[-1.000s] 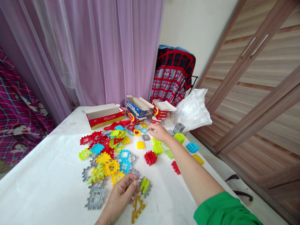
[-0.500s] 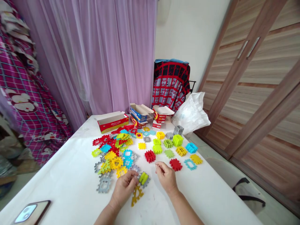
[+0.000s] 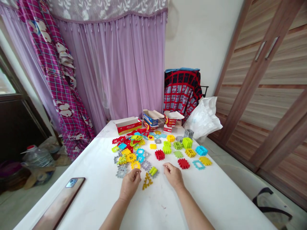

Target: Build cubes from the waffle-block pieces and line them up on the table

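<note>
While a white-covered tabletop (image 3: 211,191) is spreading beneath the whole display, a white plastic bag (image 3: 203,118) is bulging beside its far right corner. A mixed heap (image 3: 122,139) of notched plastic pieces is sprawling left of center, behind the hands, with open boxes (image 3: 129,127) standing beyond it. A phone (image 3: 64,199) is lying near the left edge.

The left hand (image 3: 129,183) and right hand (image 3: 174,177) are hovering apart over the near side, fingers loosely curled, tips nearly together; neither is visibly gripping anything, though whether a small piece is pinched cannot be told.

Stacks in single colors, including green (image 3: 187,142), blue (image 3: 201,150) and red (image 3: 159,155), are standing to the right, suggesting work partly done, with the heap apparently remaining. Between the hands, a dark-yellow triangular piece (image 3: 144,185) is lying loose, just nearer than two slim green pieces (image 3: 153,171).
</note>
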{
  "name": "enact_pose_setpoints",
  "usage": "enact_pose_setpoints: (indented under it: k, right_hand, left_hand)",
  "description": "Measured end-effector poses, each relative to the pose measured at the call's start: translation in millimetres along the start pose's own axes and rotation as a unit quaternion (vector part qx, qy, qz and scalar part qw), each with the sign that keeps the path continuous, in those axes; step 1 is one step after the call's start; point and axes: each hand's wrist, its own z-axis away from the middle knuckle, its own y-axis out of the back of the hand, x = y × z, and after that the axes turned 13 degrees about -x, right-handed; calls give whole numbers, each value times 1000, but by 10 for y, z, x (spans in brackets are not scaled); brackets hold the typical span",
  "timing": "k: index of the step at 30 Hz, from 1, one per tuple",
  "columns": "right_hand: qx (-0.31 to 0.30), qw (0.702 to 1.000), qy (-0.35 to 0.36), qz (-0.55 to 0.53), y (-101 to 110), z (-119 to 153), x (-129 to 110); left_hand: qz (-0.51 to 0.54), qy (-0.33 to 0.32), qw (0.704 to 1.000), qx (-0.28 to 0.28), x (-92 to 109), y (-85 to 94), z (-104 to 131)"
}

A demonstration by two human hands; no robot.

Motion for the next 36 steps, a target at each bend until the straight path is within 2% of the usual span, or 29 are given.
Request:
enact_pose_setpoints:
  k: [5,12,16,21,28,36]
  right_hand:
    - [5,1000,-5,7,-6,43,6]
    - [12,1000,-19,15,2,49,-6]
    - [16,999,-22,27,-5,53,-2]
    - [24,1000,-10,10,-24,57,29]
    - [13,1000,-1,-13,-17,76,55]
    - [7,1000,1,-21,-19,82,51]
  left_hand:
    - [25,16,999,13,-118,-25,-20]
    - [-1,1,1000,29,-132,-40,-39]
    - [-54,-12,997,50,-124,13,-33]
    - [-167,-44,982,76,-91,191,-37]
    - [-272,-50,959,56,-79,268,-124]
    - [-251,-76,964,52,-40,275,-225]
